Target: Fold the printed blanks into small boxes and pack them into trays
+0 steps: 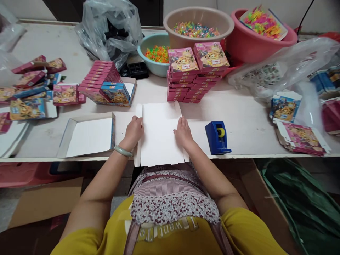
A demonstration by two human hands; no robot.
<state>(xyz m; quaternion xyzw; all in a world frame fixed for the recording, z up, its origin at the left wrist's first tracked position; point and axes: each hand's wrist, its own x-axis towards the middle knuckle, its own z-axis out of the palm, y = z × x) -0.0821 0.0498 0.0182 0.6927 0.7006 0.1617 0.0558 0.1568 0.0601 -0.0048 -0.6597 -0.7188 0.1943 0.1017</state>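
A white cardboard tray blank lies in front of me at the table's edge, its plain inside facing up and its side flaps partly raised. My left hand is closed on the left flap, fingers curled over its edge. On the opposite side, my right hand pinches the right flap, with the thumb inside and the fingers along the outside. To the left sits a folded open tray with a white bottom and a blue printed side. A blue tape dispenser with yellow tape stands to the right.
Stacked pink boxes stand behind the blank. Another tray holds pink and blue boxes. Loose boxes lie at left, flat cartons at right. Basins of small colourful pieces and a clear plastic bag line the back.
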